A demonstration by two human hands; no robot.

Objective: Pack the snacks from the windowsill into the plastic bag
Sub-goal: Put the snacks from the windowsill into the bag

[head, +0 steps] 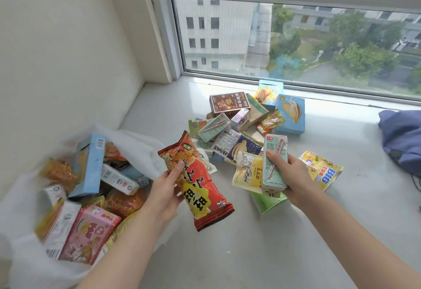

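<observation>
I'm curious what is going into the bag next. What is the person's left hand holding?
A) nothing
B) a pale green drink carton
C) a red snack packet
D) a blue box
C: the left hand grips the red snack packet next to the plastic bag, while the pale green drink carton is in the right hand.

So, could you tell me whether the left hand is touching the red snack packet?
Touching. The head view shows the left hand gripping the red snack packet, with its thumb lying across the packet's front.
</observation>
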